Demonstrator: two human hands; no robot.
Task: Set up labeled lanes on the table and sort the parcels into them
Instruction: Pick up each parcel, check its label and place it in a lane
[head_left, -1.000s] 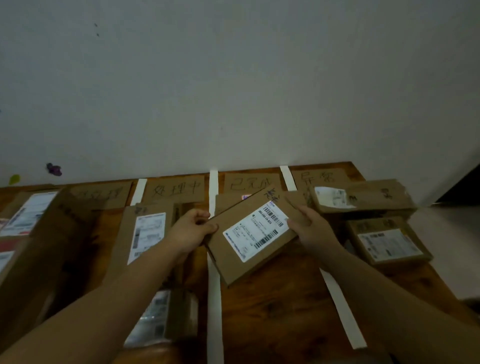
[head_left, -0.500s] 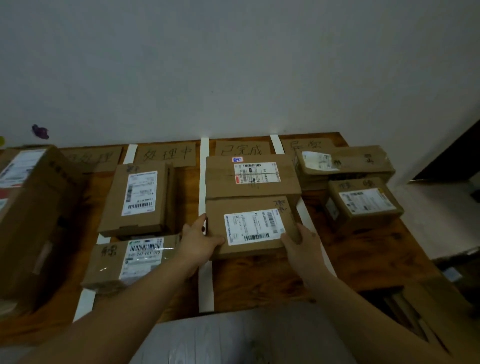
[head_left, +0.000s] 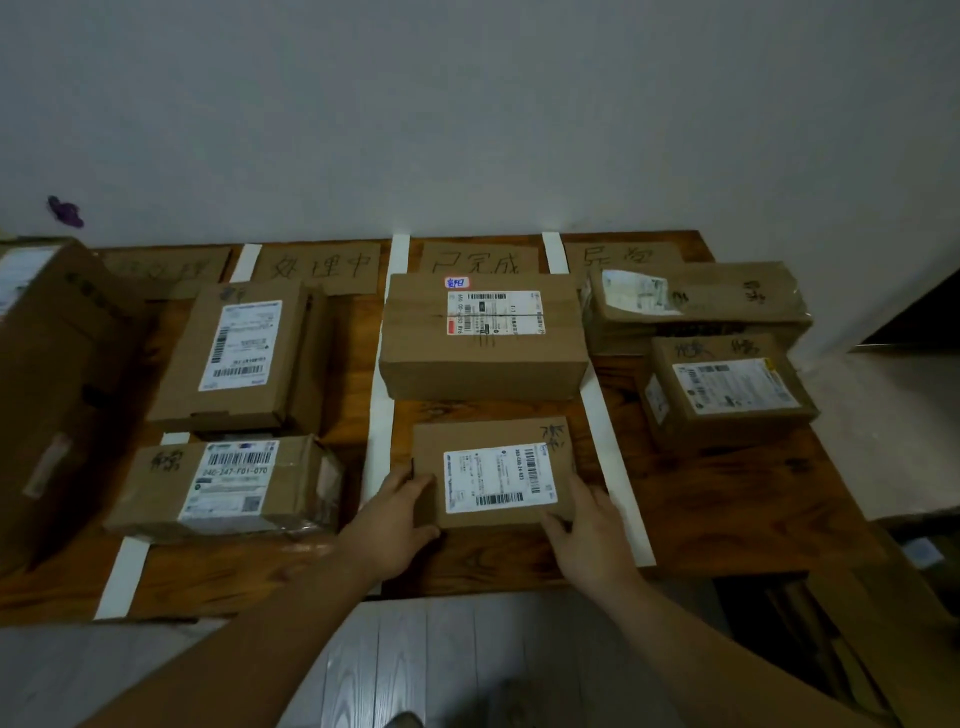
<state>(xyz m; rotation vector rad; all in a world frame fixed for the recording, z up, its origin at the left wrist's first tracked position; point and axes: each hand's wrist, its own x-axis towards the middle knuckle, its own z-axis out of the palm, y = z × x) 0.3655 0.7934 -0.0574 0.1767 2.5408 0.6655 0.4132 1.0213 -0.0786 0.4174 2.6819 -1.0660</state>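
A flat brown parcel (head_left: 493, 475) with a white barcode label lies on the wooden table (head_left: 727, 509), in the third lane, in front of a larger box (head_left: 483, 345). My left hand (head_left: 395, 519) holds its near left corner, fingers along the left side and thumb at the front edge. My right hand (head_left: 587, 530) holds the near right corner the same way. White tape strips (head_left: 382, 415) (head_left: 608, 426) bound this lane. Handwritten cardboard lane labels (head_left: 478, 260) lie along the wall.
Two parcels (head_left: 239, 353) (head_left: 228, 488) occupy the second lane and two more (head_left: 696, 301) (head_left: 727, 395) the fourth. A big box (head_left: 47, 389) stands at the far left. The table's front edge (head_left: 467, 587) runs just behind my wrists, with grey floor below.
The flat parcel, held tilted above the table a second ago, has come down flat in the third lane and slid a little nearer. Both hands stayed on it.
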